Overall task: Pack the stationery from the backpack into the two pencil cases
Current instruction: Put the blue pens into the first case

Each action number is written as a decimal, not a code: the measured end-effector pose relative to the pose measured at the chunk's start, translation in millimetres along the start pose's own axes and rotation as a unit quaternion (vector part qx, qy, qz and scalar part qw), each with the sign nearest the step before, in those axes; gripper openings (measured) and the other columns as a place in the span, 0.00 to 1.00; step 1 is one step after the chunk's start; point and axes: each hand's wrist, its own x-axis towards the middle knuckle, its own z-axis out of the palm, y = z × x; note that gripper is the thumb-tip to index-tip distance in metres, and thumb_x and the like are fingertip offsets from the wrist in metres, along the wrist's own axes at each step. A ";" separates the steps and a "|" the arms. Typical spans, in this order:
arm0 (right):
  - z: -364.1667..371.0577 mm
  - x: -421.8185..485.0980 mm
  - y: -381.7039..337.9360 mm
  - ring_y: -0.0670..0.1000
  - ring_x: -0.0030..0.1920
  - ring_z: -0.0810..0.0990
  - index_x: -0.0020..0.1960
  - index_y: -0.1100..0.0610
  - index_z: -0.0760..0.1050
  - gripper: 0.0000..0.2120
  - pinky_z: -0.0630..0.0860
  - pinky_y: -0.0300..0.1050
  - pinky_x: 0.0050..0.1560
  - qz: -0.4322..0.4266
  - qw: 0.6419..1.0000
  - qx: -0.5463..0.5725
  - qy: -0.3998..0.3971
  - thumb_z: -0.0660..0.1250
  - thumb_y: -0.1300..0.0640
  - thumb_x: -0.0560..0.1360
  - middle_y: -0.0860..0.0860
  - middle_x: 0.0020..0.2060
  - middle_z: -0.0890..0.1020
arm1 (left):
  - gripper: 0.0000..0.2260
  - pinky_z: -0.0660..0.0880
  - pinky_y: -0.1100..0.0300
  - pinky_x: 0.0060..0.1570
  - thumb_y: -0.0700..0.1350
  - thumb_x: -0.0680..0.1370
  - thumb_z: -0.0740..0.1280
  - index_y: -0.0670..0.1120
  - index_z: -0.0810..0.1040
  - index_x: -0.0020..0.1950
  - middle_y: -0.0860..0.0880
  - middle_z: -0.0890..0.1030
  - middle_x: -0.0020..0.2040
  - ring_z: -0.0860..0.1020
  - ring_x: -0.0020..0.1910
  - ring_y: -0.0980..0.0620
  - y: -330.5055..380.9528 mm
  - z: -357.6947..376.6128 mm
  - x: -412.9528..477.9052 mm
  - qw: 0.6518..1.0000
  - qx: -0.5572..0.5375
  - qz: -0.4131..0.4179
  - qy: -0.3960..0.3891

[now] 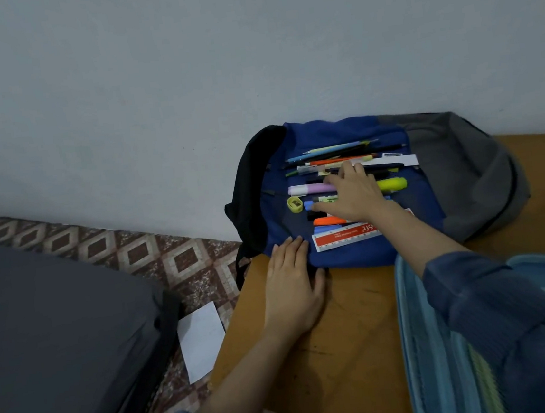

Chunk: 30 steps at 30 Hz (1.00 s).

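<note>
A blue and grey backpack (347,255) lies flat on the wooden table (341,360) against the wall. Stationery is spread on top of it: several pens and pencils (336,152), a purple highlighter (309,189), a yellow highlighter (393,184), a yellow-green sharpener (294,203), an orange marker (328,221) and a red and white ruler (345,236). My right hand (352,194) lies over the middle of the items, fingers spread and touching them. My left hand (293,288) rests flat on the backpack's near edge and the table. A blue striped pencil case (441,356) sits at the near right.
The table's left edge drops to a patterned tile floor (155,252). A white sheet of paper (202,341) lies on the floor. A dark grey mattress or cushion (60,346) fills the left. A plain wall (248,57) stands behind the backpack.
</note>
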 end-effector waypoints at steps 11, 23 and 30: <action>5.4 -28.9 -0.4 0.56 0.70 0.62 0.75 0.52 0.56 0.34 0.59 0.53 0.69 0.004 1.000 0.000 -0.012 0.55 0.35 0.75 0.53 0.71 0.63 | 0.27 0.40 0.64 0.70 0.56 0.76 0.53 0.46 0.63 0.73 0.49 0.66 0.72 0.59 0.73 0.53 0.5 -1.7 -0.1 1.000 -0.004 0.001 -0.002; -42.9 -54.5 8.9 0.54 0.73 0.59 0.73 0.48 0.61 0.36 0.55 0.62 0.73 -0.025 0.982 0.166 -0.091 0.72 0.45 0.69 0.50 0.74 0.60 | 0.25 0.37 0.65 0.69 0.53 0.79 0.59 0.47 0.60 0.74 0.51 0.62 0.74 0.55 0.74 0.54 1.7 -2.4 -0.6 1.000 -0.003 0.005 0.021; -44.0 -73.2 10.5 0.54 0.74 0.54 0.65 0.42 0.72 0.27 0.55 0.57 0.72 -0.059 0.976 0.047 -0.206 0.74 0.54 0.69 0.44 0.75 0.58 | 0.24 0.38 0.65 0.70 0.52 0.79 0.59 0.46 0.61 0.74 0.50 0.64 0.74 0.56 0.74 0.53 1.5 -2.4 -1.5 1.000 -0.004 0.010 0.024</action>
